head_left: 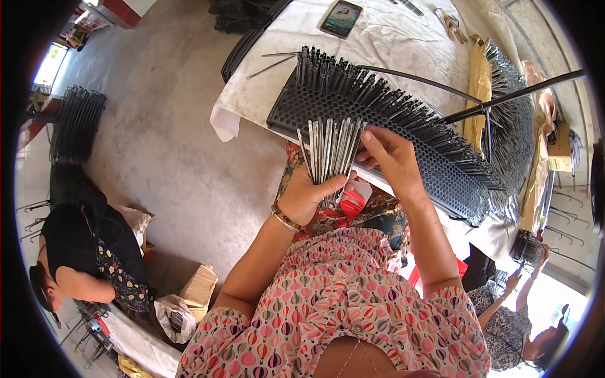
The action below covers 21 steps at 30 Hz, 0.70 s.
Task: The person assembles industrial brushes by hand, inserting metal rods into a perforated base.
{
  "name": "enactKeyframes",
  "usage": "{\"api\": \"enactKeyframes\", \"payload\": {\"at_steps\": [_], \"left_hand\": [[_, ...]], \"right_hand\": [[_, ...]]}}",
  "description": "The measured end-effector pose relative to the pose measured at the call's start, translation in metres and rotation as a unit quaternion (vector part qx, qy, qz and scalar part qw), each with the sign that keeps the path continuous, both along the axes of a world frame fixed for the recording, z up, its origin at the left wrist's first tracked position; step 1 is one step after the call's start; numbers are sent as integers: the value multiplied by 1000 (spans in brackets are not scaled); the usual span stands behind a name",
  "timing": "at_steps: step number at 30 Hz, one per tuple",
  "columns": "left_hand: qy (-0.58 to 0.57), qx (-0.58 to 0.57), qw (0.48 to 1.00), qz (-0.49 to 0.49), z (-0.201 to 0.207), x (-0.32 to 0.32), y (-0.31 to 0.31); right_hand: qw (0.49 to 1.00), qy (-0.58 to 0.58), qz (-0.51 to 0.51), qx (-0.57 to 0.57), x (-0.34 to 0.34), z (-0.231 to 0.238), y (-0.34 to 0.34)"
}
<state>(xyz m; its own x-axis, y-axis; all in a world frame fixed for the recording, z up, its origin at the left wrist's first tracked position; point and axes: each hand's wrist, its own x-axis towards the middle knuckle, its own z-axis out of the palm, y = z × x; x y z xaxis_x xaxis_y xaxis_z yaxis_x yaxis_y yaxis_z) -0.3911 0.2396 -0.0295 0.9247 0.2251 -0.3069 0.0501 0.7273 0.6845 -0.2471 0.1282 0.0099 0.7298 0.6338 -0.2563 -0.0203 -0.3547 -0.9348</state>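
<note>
A fanned bundle of thin silvery metal rods [331, 148] stands upright in my left hand [302, 196], whose thumb presses across its lower part. At the bundle's upper right edge is my right hand [396, 160], its fingers bent in and its thumb by the rod tips; what the fingers pinch is hidden. Just beyond both hands, a long black perforated tray [413, 142] lies slanted along the table's near edge. Many thin dark rods [378, 88] stand in the holes along its far side. Something red [353, 203] shows below the bundle, near my lap.
The table [277, 50] has a white cover, with a phone [341, 19] and gloves [451, 25] on it. A black bar [517, 96] crosses at right, before a large heap of rods [507, 94]. Other people work at lower left [94, 239] and lower right [504, 327].
</note>
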Motion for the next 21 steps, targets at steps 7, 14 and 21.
{"api": "enactKeyframes", "payload": {"at_steps": [7,14,21], "left_hand": [[37,-7,999,15,-10,-3,2],[46,-12,998,32,-21,2,0],[31,-20,999,23,-14,2,-1]], "right_hand": [[998,46,27,28,19,9,16],[956,-192,-82,207,35,35,52],[926,-344,-40,152,49,18,72]]}}
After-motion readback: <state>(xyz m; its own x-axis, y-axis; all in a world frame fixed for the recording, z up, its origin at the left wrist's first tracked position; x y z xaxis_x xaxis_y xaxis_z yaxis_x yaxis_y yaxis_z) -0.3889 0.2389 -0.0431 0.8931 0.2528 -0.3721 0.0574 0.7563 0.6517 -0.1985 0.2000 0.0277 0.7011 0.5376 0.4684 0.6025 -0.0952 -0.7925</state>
